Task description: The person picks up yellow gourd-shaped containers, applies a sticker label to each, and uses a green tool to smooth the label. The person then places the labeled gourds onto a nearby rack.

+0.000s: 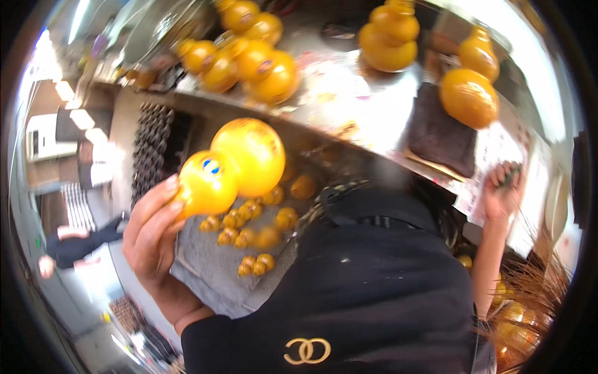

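A glossy yellow gourd (246, 159) with a small blue-and-white mark on its upper bulb is in my left hand (149, 234). My fingers grip it at the narrow end, and it is raised in front of the table, tilted with its larger bulb up and to the right. Over at the right, my right hand (498, 199) is closed round a small dark green thing (511, 177), too small to name, above papers (495, 156) on the table. Beyond that hand a second gourd (470, 96) lies by a dark brown pad (439, 134).
On the table (333, 81) several more gourds (268, 71) stand at the far left, and another gourd (387, 37) is farther right. Below are small gourds (233, 218) on a grey surface. Brown bristles (536, 293) rise at lower right. A person (81, 246) is in the left background.
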Demonstrator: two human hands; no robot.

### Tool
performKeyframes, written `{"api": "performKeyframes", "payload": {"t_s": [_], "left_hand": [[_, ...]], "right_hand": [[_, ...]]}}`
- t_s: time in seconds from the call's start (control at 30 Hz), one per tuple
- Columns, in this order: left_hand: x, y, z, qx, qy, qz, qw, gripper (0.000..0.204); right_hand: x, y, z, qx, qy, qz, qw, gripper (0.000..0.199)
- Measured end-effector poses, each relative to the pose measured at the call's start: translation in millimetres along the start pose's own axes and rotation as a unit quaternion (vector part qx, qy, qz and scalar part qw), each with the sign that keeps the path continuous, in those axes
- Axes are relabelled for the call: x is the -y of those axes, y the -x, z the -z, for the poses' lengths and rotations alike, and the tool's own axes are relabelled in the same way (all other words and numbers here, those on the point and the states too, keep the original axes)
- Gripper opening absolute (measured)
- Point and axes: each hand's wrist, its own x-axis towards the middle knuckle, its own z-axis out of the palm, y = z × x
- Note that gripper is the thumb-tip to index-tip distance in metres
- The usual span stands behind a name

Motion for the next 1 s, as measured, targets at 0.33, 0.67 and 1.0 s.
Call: {"api": "performKeyframes", "payload": {"t_s": [0.33,0.67,1.0], "left_hand": [[-27,-94,-80,-0.005,0.035,-0.025,0.999,0.028],[-48,-174,-134,0.03,0.039,-0.074,0.996,0.029],[-28,-157,-126,-0.025,0.154,-0.068,0.985,0.041]], "right_hand": [[15,8,-55,-0.041,0.348,0.15,0.924,0.028],[45,12,-68,0.005,0.646,0.207,0.735,0.031],[62,54,-165,0.251,0.431,0.488,0.717,0.034]]}}
